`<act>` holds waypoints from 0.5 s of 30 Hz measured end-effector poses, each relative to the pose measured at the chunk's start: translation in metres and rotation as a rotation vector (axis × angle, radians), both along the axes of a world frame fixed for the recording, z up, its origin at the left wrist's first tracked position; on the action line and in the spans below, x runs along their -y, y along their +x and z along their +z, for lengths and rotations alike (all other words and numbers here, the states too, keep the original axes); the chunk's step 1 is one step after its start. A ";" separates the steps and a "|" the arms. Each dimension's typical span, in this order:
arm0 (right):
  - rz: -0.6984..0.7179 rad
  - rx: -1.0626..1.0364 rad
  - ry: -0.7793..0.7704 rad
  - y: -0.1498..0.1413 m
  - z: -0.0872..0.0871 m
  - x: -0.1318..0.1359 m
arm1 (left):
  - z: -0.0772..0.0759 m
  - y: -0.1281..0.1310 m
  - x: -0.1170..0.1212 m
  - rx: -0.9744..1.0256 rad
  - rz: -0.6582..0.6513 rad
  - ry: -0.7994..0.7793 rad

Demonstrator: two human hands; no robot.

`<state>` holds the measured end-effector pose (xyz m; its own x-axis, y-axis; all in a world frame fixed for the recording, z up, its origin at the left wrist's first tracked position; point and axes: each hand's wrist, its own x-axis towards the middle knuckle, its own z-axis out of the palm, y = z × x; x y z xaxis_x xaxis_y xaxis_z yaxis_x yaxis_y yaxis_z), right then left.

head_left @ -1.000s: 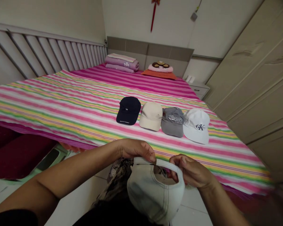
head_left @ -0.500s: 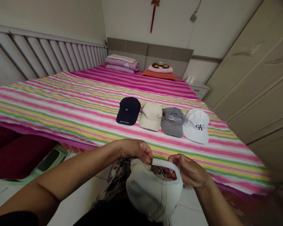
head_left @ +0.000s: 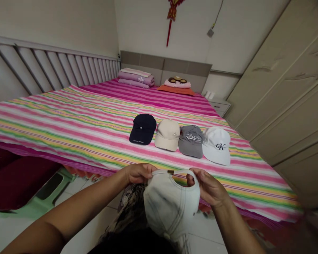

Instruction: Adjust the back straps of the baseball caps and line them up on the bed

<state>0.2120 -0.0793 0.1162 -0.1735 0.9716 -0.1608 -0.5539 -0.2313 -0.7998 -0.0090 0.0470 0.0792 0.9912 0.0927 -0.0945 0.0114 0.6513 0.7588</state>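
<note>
Between my hands hangs a pale, whitish baseball cap (head_left: 169,204), its back opening and strap with a brass-coloured buckle facing up. My left hand (head_left: 141,173) pinches the strap's left end. On the other side my right hand (head_left: 209,187) grips the edge of the back opening, some fingers hidden inside it. Beyond, in a row on the bed, lie a navy cap (head_left: 143,128), a beige cap (head_left: 167,134), a grey cap (head_left: 191,141) with white lettering, and a white cap (head_left: 217,145) with dark letters.
The bed has a striped sheet (head_left: 69,120). Folded purple bedding (head_left: 136,78) and a pink bundle on orange cloth (head_left: 176,90) lie by the headboard (head_left: 180,68). A green stool (head_left: 49,190) stands at lower left, a wardrobe (head_left: 286,88) at right.
My left hand has shifted left along the strap, away from the buckle, which now shows uncovered. The cap has turned slightly, and the camera view has tilted up a little.
</note>
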 end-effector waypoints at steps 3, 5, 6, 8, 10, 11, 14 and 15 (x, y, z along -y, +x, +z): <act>0.104 -0.031 0.058 0.005 -0.003 -0.004 | 0.009 0.002 0.002 0.101 0.237 -0.108; 0.163 -0.016 0.069 0.003 -0.011 -0.005 | 0.019 0.006 0.001 0.121 0.372 -0.192; 0.179 0.000 0.062 0.000 -0.016 -0.004 | 0.025 0.008 -0.001 0.102 0.414 -0.231; 0.146 0.012 0.076 -0.006 -0.027 -0.003 | 0.033 0.011 -0.005 0.026 0.443 -0.285; 0.080 0.007 0.107 -0.011 -0.031 0.000 | 0.038 0.012 -0.008 -0.033 0.423 -0.274; 0.017 0.001 0.127 -0.012 -0.030 0.002 | 0.041 0.013 -0.010 -0.026 0.419 -0.243; -0.267 0.010 0.193 -0.012 -0.015 0.007 | 0.051 0.011 -0.013 0.105 0.400 -0.101; -0.312 0.046 0.199 -0.012 -0.009 0.008 | 0.055 0.010 -0.014 0.147 0.371 -0.055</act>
